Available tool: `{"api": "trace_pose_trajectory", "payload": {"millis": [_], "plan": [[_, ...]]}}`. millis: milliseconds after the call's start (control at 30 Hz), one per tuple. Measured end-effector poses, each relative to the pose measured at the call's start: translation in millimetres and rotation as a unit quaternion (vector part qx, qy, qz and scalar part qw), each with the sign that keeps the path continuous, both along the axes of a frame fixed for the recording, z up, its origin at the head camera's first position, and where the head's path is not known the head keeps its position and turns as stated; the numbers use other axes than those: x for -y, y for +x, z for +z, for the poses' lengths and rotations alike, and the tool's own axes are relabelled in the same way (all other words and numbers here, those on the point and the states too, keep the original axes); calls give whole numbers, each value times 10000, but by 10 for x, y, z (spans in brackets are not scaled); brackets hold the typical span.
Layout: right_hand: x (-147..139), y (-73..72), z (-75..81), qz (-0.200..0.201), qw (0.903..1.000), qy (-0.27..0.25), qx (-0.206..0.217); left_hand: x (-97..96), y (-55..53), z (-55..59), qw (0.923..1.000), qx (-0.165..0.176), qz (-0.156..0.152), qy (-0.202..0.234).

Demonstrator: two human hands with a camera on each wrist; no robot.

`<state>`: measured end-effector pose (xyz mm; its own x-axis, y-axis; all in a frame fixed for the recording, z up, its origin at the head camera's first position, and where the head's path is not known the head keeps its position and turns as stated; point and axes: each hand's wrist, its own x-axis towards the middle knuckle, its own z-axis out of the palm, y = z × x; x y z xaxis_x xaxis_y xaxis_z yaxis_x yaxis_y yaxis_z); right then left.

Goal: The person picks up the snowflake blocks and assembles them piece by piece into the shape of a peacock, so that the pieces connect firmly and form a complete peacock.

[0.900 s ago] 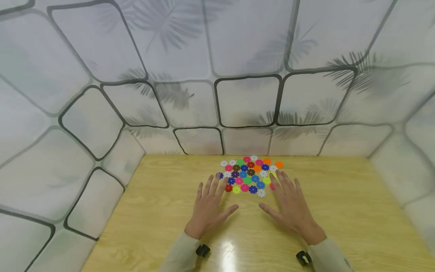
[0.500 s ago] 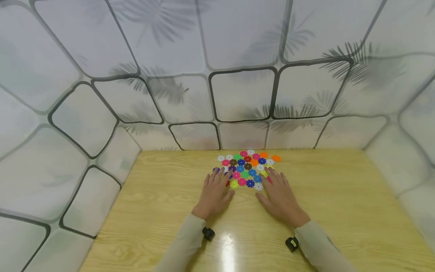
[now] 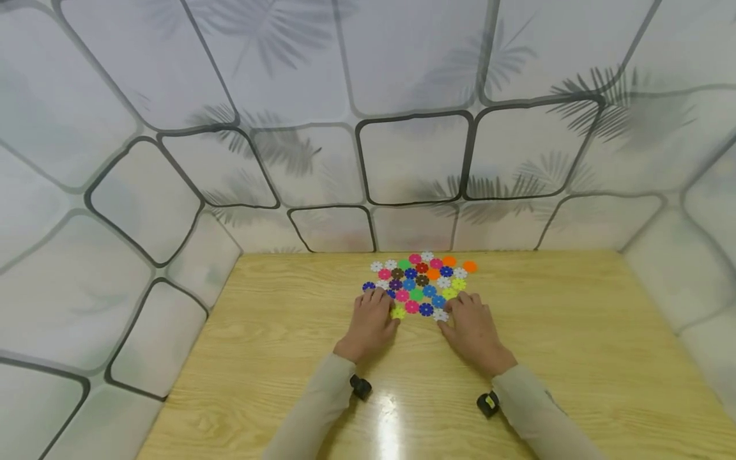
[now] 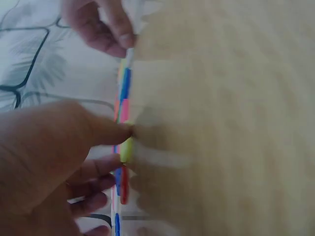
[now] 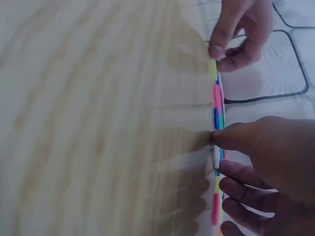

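Notched plastic snowflake discs [image 3: 410,273] in many colours lie flat in a cluster on the wooden table [image 3: 259,358]; whether they interlock I cannot tell. My left hand [image 3: 370,322] is at the near left edge, its thumb and forefinger pinching a yellow disc [image 4: 127,150] by its rim. At the near right edge my right hand [image 3: 473,329] pinches a white disc [image 5: 216,156] between thumb and forefinger. The other fingers curl loosely over neighbouring discs, hiding some of them. A red disc [image 4: 124,184] sits under the left fingers, a pink disc [image 5: 215,209] by the right ones.
Behind the table rises a pale wall [image 3: 322,166] with dark outlines and leaf shadows. Another wall panel [image 3: 138,319] borders the left. A black wrist camera [image 3: 360,387] hangs from the left sleeve, another camera [image 3: 488,404] from the right. Light glares on the table front.
Both hands, earlier spread flat with straight fingers, have moved forward to the discs and curled their fingers at its near edge. The discs themselves look unmoved.
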<state>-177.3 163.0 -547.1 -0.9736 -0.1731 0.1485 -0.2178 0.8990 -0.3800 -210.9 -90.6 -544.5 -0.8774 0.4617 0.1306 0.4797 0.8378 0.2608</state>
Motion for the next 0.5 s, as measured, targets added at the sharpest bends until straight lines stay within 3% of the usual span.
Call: {"api": "trace_pose_trajectory", "payload": {"millis": [167,333,400,500], "plan": [[18,7,31,-47,9962,-807,310,33,-2,16,9963,717,155,449],[53,58,58,7,9887,-1401,533,74,62,-46,9913,786,-19,1051],[62,84,73,29,9856,-1594,572,78,76,-127,9839,752,-214,1609],[78,123,104,131,9794,-1936,564,72,100,-223,9640,861,-607,2442]]}}
